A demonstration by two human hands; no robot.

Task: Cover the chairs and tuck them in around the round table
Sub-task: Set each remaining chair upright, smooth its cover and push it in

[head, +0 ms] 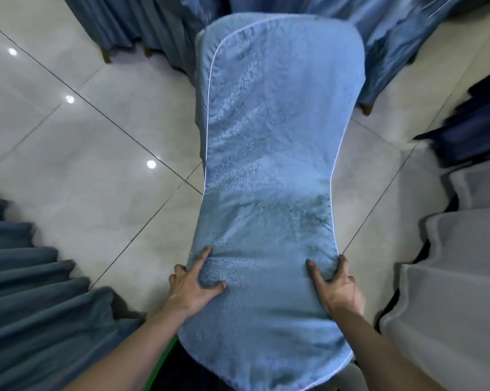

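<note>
The chair itself is hidden under its light blue cover [269,170], so no frame or legs show; the cover's lower end is cut off at the bottom edge. The edges of the view are blurred, and the dark blue cloth [34,314] at left and grey cloth [458,277] at right are hard to identify. The cover is patterned, with white piping along both sides, and stands over the tiled floor [82,170] in the middle of the view. The left hand [194,283] and right hand [337,286] each hold a narrow grip, pinching the cover's sides.
</note>
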